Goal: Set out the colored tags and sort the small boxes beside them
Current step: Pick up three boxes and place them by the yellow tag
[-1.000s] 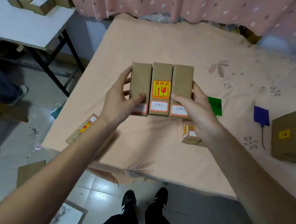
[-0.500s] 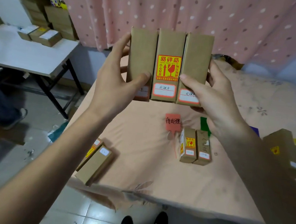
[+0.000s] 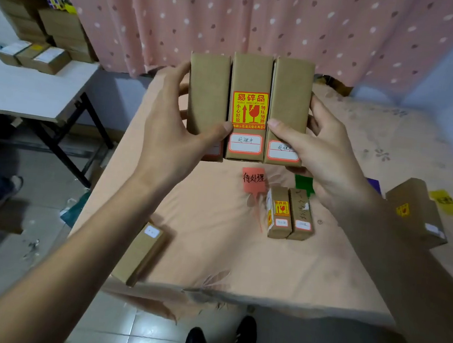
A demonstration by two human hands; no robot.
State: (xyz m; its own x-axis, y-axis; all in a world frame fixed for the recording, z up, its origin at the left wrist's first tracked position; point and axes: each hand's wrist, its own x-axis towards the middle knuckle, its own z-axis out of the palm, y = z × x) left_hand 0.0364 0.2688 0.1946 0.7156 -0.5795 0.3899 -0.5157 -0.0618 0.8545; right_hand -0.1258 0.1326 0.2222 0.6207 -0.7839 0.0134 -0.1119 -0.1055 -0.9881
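Three tall cardboard boxes [image 3: 249,106] are held side by side as one flat block, pressed between the left hand [image 3: 173,135] and the right hand [image 3: 324,156]. Each grip is clamped on the block: a thumb is laid across the front face near the lower end, and the fingers are wrapped behind the outer box on that side. The boxes are plain brown card with sharp edges, and their long axes are upright, with the small white red-bordered labels at the bottom. A yellow and red fragile sticker [image 3: 249,109] is carried on the middle box only. The block is held in the air above the bed [image 3: 214,226], which is covered with a soft peach sheet printed with faint flowers.

Below the block, a red paper tag [image 3: 253,179] with black handwriting is laid flat on the sheet. Just beside it, two more small boxes [image 3: 289,213] are laid touching each other, long axes pointing away from the person, labels at the near ends. A green tag [image 3: 303,182] is partly hidden behind the right hand. A further long box [image 3: 140,253] is laid near the bed's front left corner, its long axis slanted. At the right, a larger cardboard box [image 3: 416,212] is set next to a yellow tag [image 3: 445,201]. A pink dotted curtain [image 3: 263,21] is hung behind the bed.
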